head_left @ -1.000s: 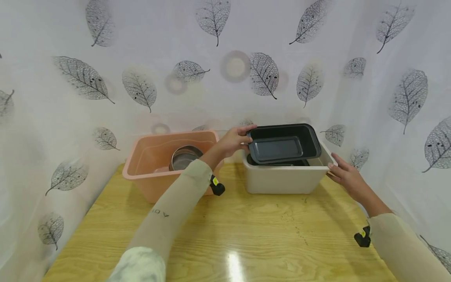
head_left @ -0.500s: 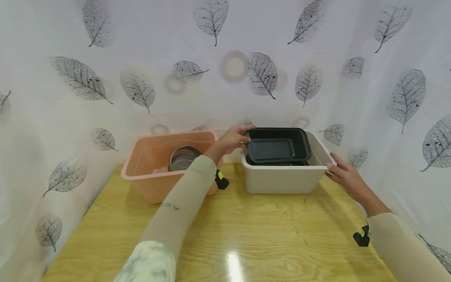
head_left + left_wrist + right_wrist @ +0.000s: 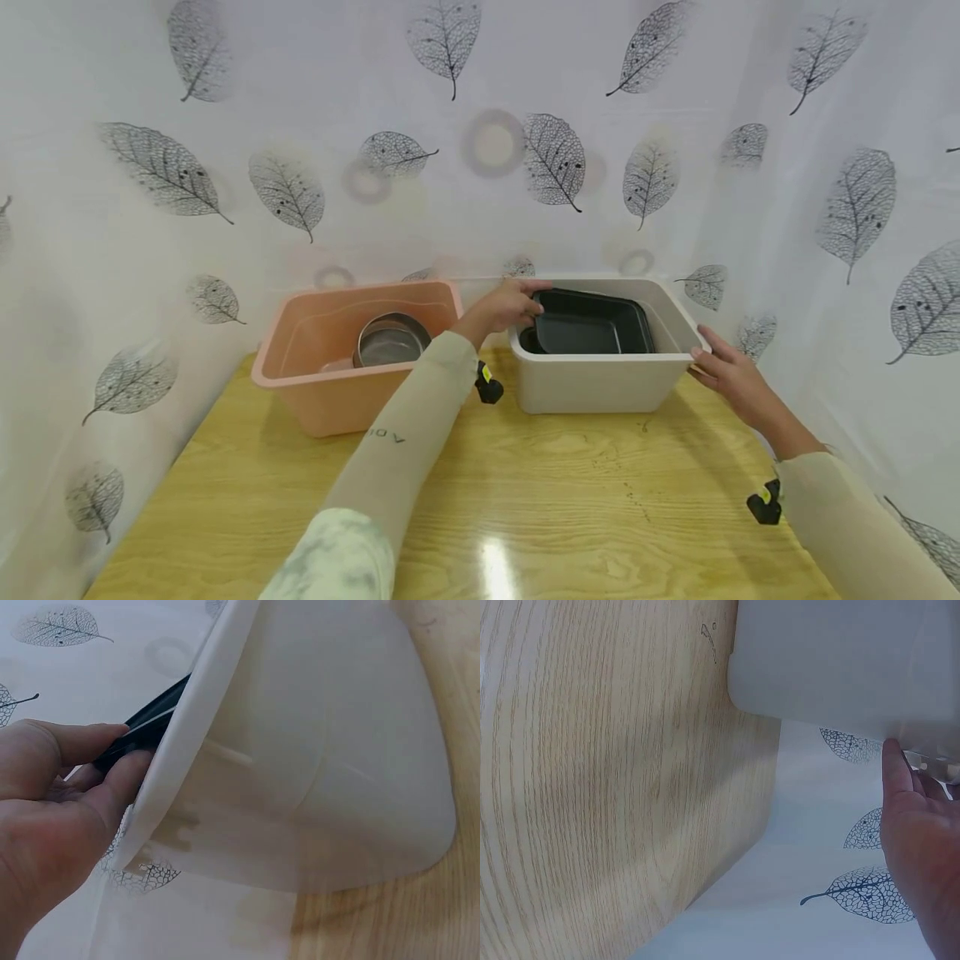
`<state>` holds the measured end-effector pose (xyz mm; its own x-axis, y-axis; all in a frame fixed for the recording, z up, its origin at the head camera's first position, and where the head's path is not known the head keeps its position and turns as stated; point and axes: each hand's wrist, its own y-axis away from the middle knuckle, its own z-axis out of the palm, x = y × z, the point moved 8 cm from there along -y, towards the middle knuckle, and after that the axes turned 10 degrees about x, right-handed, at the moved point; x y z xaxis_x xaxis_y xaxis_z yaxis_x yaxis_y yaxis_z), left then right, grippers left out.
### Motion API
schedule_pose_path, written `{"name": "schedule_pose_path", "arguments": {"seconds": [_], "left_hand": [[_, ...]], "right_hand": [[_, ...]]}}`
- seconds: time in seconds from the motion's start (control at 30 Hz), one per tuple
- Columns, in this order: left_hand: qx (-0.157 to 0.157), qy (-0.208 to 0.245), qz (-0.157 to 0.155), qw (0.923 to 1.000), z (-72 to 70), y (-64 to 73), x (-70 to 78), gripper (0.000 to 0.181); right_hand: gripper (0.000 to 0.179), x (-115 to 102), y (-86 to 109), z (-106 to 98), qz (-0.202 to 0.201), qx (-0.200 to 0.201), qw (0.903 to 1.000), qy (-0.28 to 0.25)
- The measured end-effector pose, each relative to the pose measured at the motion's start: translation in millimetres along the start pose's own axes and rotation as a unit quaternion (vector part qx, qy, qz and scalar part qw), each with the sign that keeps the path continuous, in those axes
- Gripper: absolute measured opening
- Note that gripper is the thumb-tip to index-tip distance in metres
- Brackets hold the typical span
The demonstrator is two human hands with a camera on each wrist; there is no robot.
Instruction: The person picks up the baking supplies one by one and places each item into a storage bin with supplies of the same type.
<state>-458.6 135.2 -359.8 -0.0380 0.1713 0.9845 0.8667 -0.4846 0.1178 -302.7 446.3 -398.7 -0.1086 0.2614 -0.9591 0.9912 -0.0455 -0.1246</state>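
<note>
My left hand (image 3: 506, 308) pinches the left rim of a black rectangular baking pan (image 3: 588, 323) between thumb and fingers. The pan sits tilted inside the white plastic bin (image 3: 592, 383), its right end lower than its left. Under it at the left, another dark item shows only in part. In the left wrist view, the pan's dark edge (image 3: 154, 724) lies between the left thumb and fingers, beside the bin's rim. At the bin's front right corner, my right hand (image 3: 731, 379) holds the rim from outside; in the right wrist view some of its fingers are hidden.
Left of the white bin stands a peach plastic bin (image 3: 352, 398) with a round metal pan (image 3: 392, 342) inside. Both rest near the back of a wooden table (image 3: 555, 500). Behind them hangs a white curtain (image 3: 337, 75) with leaf prints.
My left hand has lowered the baking pan deeper into the white bin, tilting its right end down; that hand has shifted slightly right and down. My right hand has stayed at the bin's rim.
</note>
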Motion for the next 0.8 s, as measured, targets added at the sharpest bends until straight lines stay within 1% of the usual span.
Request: {"name": "schedule_pose_path", "arguments": {"seconds": [0.13, 0.27, 0.4, 0.53, 0.67, 0.8], "left_hand": [[-0.003, -0.007, -0.010, 0.9999, 4.2, -1.9, -2.2, 0.061], [0.003, -0.007, -0.016, 0.9998, 5.6, -4.3, -3.3, 0.061], [0.002, -0.010, -0.016, 0.9998, 10.2, -6.1, -2.7, 0.061], [0.007, -0.012, -0.016, 0.9998, 14.2, -8.7, -3.1, 0.060], [0.014, -0.022, -0.017, 0.9995, 15.0, -11.7, -5.1, 0.059], [0.025, -0.014, -0.014, 0.9995, 14.6, -14.1, -5.1, 0.057]], "right_hand": [[0.073, 0.5, 0.2, -0.1, 0.001, 0.001, 1.0000, 0.001], [0.074, -0.5, 0.4, 0.8, 0.003, -0.001, 1.0000, 0.003], [0.074, -1.1, 0.7, 1.0, 0.007, -0.002, 1.0000, 0.004], [0.074, 0.1, 1.0, 0.6, 0.015, -0.002, 0.9998, 0.010], [0.073, 0.7, 0.9, 0.7, 0.014, -0.004, 0.9998, 0.011], [0.073, 1.6, 0.5, 0.1, 0.015, 0.001, 0.9998, 0.014]]}}
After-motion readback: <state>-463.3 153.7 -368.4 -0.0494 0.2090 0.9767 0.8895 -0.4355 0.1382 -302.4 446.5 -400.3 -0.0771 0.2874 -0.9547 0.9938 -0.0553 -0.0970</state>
